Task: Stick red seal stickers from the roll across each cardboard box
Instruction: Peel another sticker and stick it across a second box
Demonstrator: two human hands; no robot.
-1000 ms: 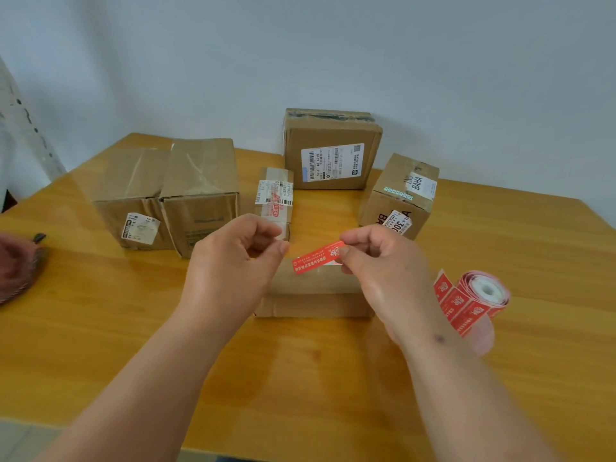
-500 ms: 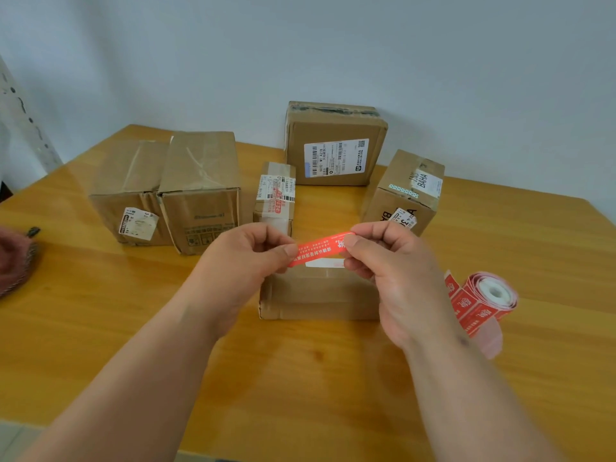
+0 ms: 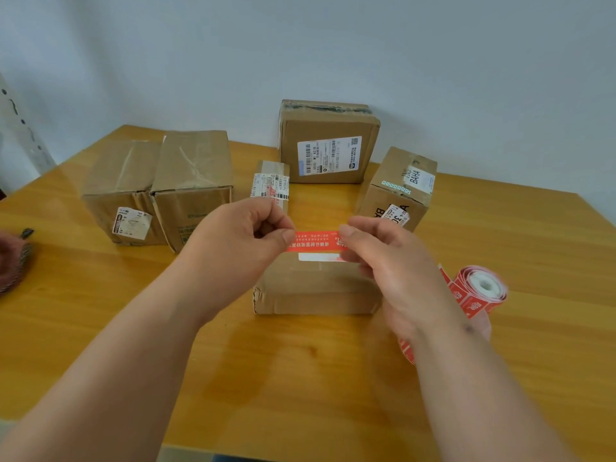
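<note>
A long red seal sticker (image 3: 315, 241) is stretched level between my hands. My left hand (image 3: 240, 248) pinches its left end and my right hand (image 3: 390, 261) pinches its right end. The sticker hovers just over the far top edge of a low flat cardboard box (image 3: 316, 288) in front of me. The roll of red stickers (image 3: 480, 290) lies on the table to the right, its loose tail trailing behind my right wrist.
Five more cardboard boxes stand behind: two large ones (image 3: 160, 185) at the left, a slim one (image 3: 271, 185), a tall one (image 3: 328, 141) by the wall, and one marked BAHA (image 3: 400, 188). A dark reddish object (image 3: 13, 261) sits at the table's left edge.
My left hand took hold of the sticker's free end. Both hands pulled it straight and lowered it level over the flat box.
</note>
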